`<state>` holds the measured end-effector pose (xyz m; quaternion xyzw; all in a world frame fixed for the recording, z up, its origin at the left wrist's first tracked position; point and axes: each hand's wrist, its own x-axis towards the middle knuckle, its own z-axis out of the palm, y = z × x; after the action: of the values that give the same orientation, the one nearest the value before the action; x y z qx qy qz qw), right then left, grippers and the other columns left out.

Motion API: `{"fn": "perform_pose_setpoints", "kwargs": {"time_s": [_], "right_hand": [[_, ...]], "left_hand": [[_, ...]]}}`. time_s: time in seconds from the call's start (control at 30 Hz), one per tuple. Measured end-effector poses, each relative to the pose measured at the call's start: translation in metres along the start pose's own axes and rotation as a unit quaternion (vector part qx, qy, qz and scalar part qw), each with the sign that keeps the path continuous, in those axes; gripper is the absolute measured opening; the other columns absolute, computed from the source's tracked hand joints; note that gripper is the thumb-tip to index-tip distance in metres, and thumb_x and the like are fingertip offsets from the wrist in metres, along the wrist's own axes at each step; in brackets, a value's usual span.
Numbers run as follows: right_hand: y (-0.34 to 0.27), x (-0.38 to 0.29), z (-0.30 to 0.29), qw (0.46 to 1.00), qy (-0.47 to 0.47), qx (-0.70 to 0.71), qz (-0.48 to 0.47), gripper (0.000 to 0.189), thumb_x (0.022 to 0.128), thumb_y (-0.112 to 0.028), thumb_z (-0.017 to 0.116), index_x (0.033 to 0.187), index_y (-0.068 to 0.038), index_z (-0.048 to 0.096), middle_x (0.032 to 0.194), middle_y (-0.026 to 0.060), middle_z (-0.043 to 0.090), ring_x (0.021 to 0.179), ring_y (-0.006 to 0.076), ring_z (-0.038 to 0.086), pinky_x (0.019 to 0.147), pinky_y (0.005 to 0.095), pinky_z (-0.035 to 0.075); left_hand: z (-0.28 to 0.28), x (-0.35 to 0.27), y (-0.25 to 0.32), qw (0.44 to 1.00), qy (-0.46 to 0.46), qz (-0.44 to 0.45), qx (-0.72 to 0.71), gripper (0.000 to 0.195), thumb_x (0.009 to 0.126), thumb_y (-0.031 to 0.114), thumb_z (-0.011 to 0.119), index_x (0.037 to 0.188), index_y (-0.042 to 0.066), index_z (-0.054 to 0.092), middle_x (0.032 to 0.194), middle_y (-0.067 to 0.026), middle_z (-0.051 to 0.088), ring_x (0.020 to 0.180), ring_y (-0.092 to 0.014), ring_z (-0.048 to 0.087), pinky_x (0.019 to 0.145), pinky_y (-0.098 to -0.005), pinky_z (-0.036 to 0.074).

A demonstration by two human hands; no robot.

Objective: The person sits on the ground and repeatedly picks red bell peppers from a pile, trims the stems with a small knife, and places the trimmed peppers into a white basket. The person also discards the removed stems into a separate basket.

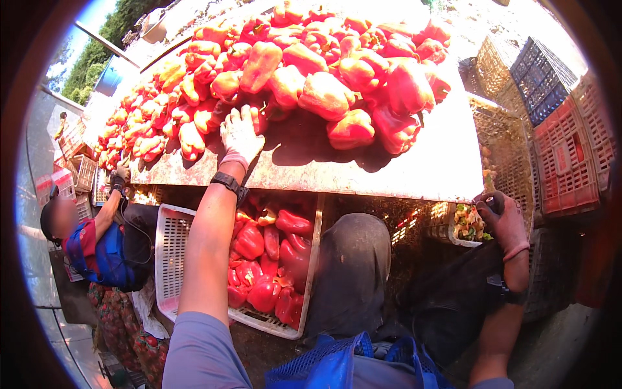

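Before me a large heap of red bell peppers (pixel 325 92) lies on a wide sunlit table (pixel 311 170). My left hand (pixel 241 136), in a light work glove, reaches over the table's near part and touches a red pepper at the heap's front edge; whether it grips it I cannot tell. At the table's right front corner, my right hand (pixel 503 219), gloved too, is curled round a small dark object (pixel 494 203) that I cannot make out clearly. Below my left forearm stands a white plastic crate (pixel 177 253) holding red peppers (pixel 265 265).
A co-worker (pixel 99 248) in a blue apron reaches to the table's left end. A crate of trimmings (pixel 469 223) sits under the right corner. Red (pixel 566 158) and blue plastic crates (pixel 539 78) are stacked at the right. Filled mesh sacks (pixel 116 326) lie lower left.
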<state>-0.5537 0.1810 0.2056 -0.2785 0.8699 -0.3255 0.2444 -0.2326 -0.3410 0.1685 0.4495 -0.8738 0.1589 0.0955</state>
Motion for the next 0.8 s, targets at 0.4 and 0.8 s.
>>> {"fn": "perform_pose_setpoints", "kwargs": {"time_s": [0.4, 0.8], "right_hand": [[-0.027, 0.004, 0.017, 0.998, -0.007, -0.005, -0.056, 0.024, 0.092, -0.026, 0.079, 0.101, -0.005, 0.071, 0.084, 0.0065, 0.070, 0.077, 0.0143, 0.066, 0.072, 0.0308, 0.053], [-0.154, -0.057, 0.076, 0.940, -0.164, 0.200, -0.225, 0.029, 0.096, -0.019, 0.070, 0.117, 0.001, 0.068, 0.093, 0.0099, 0.073, 0.088, 0.0120, 0.067, 0.080, 0.0293, 0.055]], "left_hand": [[-0.001, -0.028, -0.016, 0.983, 0.080, -0.080, -0.148, 0.108, 0.066, 0.042, 0.094, 0.151, 0.004, 0.040, 0.140, -0.0219, 0.056, 0.133, -0.040, 0.052, 0.108, -0.0483, 0.047], [-0.061, -0.209, 0.010, 0.523, 0.079, -0.148, -0.835, 0.075, 0.076, 0.016, 0.081, 0.144, 0.000, 0.051, 0.118, -0.0080, 0.067, 0.094, -0.013, 0.069, 0.086, -0.0268, 0.058]]}}
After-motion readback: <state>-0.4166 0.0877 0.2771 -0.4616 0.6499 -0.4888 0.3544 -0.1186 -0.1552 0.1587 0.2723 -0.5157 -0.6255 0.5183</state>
